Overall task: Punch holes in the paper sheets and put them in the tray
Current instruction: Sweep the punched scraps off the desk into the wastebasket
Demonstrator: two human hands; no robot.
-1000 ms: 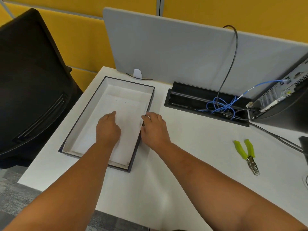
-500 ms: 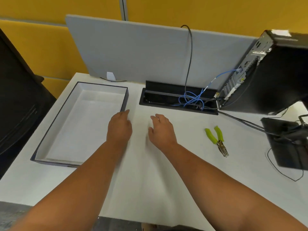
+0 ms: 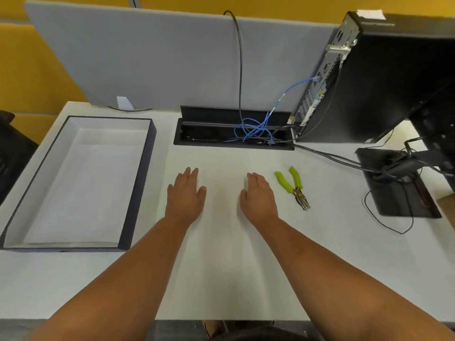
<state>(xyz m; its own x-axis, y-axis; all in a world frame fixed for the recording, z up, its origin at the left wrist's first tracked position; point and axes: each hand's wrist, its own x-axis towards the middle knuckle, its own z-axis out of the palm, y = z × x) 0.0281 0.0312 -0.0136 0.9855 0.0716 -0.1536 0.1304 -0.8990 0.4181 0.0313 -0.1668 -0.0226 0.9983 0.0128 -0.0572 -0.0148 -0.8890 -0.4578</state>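
A dark-rimmed tray (image 3: 138,183) with a white inside lies at the left of the white desk, and white paper sheets (image 3: 81,193) lie flat in it. A hole punch plier with green handles (image 3: 293,187) rests on the desk to the right. My left hand (image 3: 184,193) lies palm down just right of the tray, holding nothing. My right hand (image 3: 258,195) is palm down as well, a little left of the plier and not touching it. Both hands have their fingers extended.
A grey divider panel (image 3: 160,57) stands along the back. A cable slot (image 3: 234,131) with blue and black cables sits behind my hands. A black computer case (image 3: 381,77) and a black stand base (image 3: 398,183) with cables occupy the right side.
My hands left the tray and the sheet in it and moved right onto the bare desk. The view shifted right, bringing the plier and computer closer to the middle.
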